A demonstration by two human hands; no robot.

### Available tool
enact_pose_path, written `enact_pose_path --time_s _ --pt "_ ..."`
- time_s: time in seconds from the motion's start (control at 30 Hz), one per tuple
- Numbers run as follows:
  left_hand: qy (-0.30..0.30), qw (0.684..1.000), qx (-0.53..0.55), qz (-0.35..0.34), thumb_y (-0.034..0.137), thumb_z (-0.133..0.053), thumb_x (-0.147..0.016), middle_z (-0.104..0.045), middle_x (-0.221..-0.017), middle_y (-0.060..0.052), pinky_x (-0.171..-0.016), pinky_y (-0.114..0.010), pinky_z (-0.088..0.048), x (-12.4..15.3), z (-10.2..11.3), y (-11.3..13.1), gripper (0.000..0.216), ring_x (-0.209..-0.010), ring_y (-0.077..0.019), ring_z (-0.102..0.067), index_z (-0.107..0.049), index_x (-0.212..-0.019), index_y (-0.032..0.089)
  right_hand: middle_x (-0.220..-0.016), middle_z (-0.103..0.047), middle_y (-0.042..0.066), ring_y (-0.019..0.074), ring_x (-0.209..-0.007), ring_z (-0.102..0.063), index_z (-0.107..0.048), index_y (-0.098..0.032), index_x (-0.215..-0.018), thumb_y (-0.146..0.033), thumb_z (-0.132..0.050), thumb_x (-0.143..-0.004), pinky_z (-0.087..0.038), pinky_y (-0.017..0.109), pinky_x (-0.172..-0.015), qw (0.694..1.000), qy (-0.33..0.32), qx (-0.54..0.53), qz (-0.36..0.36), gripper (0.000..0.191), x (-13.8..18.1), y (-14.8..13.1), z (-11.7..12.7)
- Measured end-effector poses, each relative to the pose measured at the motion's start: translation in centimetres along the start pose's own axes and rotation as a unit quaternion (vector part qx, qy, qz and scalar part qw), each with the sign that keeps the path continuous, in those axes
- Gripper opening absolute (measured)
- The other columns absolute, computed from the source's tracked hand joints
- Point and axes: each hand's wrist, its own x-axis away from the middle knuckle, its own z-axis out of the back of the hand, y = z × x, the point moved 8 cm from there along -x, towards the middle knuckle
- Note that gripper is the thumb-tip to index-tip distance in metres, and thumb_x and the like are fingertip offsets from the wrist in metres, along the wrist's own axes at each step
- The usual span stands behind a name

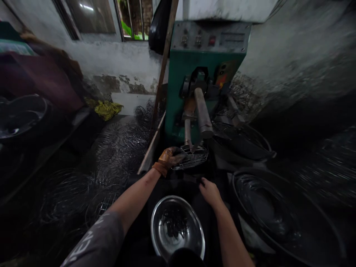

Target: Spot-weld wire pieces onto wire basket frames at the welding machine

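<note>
Left hand (168, 158): in a stained orange-brown glove, fingers closed on the left edge of a wire frame (191, 162), right in front of the green machine (178, 74).
Wire frame: a shallow, rounded piece of bright wires, held below the machine's thick upper arm (204, 115) and around the tip of its thinner lower arm (188, 131); I can't tell whether metal touches metal there.
Right hand: the bare right hand (210, 191) is apart from the frame, farther out in front of the green machine, fingers curled in narrow; I can't tell whether anything is pinched in them.
Steel bowl: the shiny bowl (156, 237) sits between the forearms, farther again from the green machine's front, with small dark pieces (175, 222) gathered in its bottom.
Grey sleeve: the sleeve (97, 237), white lettering on it, covers the upper left arm, in front and to the left of the green machine.
Wire heap: a loose tangle (119, 144) spreads over the floor left of the green machine.
Wooden bar: a brown bar (164, 63) leans along the green machine's left side.
Yellow cloth: a crumpled cloth (108, 110) lies well to the left of the green machine.
Dark tub: a wide tub (234, 184) stands in front and to the right of the green machine, with coiled wire (258, 198) inside, dim and blurred.
</note>
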Motion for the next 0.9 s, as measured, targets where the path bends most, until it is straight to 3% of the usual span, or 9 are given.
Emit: enact_pose_path --time_s 0.2,0.33,0.5,0.9 --pt "0.026 0.999 0.013 0.021 0.049 -0.083 -0.068 -0.064 -0.073 -0.003 -0.057 -0.019 -0.042 0.5 0.2 0.7 0.043 -0.064 -0.0117 -0.054 -0.071 -0.084 0.011 -0.119 -0.074 0.017 0.0293 -0.113 -0.07 -0.073 -0.009 -0.122 -0.011 -0.053 -0.089 -0.052 0.032 -0.097 1.0 -0.004 -0.009 -0.011 0.038 -0.5 0.7 -0.2" --pt "0.023 0.999 0.023 0.036 0.05 -0.083 -0.069 -0.066 -0.077 -0.004 -0.059 -0.02 -0.044 0.9 -0.3 0.9 0.045 -0.068 -0.0129 -0.056 -0.071 -0.087 0.011 -0.118 -0.074 0.017 0.0296 -0.112 -0.07 -0.074 -0.011 -0.117 -0.013 -0.055 -0.088 -0.052 0.032 -0.095 1.0 0.002 -0.031 -0.001 0.035 -0.8 1.0 -0.6" --pt "0.041 0.998 0.035 0.039 0.044 -0.084 -0.069 -0.07 -0.089 -0.007 -0.064 -0.02 -0.047 0.9 -0.1 0.6 0.043 -0.076 -0.0151 -0.062 -0.072 -0.095 0.011 -0.108 -0.077 0.015 0.0289 -0.105 -0.072 -0.076 -0.014 -0.11 -0.014 -0.057 -0.087 -0.052 0.032 -0.091 0.999 0.017 -0.048 -0.001 0.03 -0.9 1.3 -0.7" --pt "0.063 0.995 0.029 0.074 0.023 -0.084 -0.075 -0.073 -0.092 -0.009 -0.067 -0.02 -0.049 0.3 0.3 -0.5 0.035 -0.077 -0.0151 -0.065 -0.072 -0.104 0.01 -0.114 -0.075 0.015 0.0281 -0.11 -0.07 -0.073 -0.013 -0.119 -0.014 -0.055 -0.09 -0.05 0.03 -0.092 1.0 -0.003 0.004 -0.01 0.034 -0.8 1.2 -1.1"
